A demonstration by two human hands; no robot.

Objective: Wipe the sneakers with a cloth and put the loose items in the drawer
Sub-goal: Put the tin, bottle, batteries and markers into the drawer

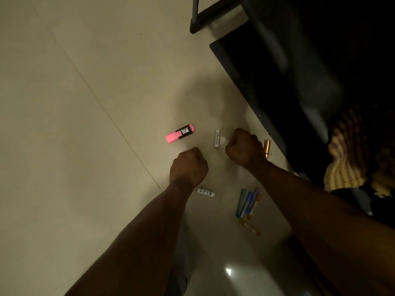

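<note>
While both your arms stretch down over the pale tiled floor (74,103), your left hand (188,167) and right hand (245,148) hang at the centre of the frame, each curled into a fist. Nothing shows in either fist, though the palms face away, so something small could be hidden there.

Loose items lie scattered around them: a pink highlighter (180,133) just above and left of your left hand, a white battery (217,138) between the two fists, a copper battery (266,148) just right of your right wrist, a second white battery (206,192) beside your left wrist, and a bundle of pens (248,202) with a yellow-capped pen (249,227) lower right of centre.

A dark opening (267,71) fills the upper right; it is probably the drawer, but the dim light leaves that unsure. A yellow striped cloth (344,154) sits at the right edge. No sneakers appear in frame.

Your risks from here are plain. Batteries roll, so a careless knuckle could send one under the dark furniture. Grabbing the pen bundle loosely may scatter it. Poor light could make you overlook the copper battery close to the furniture's edge.
</note>
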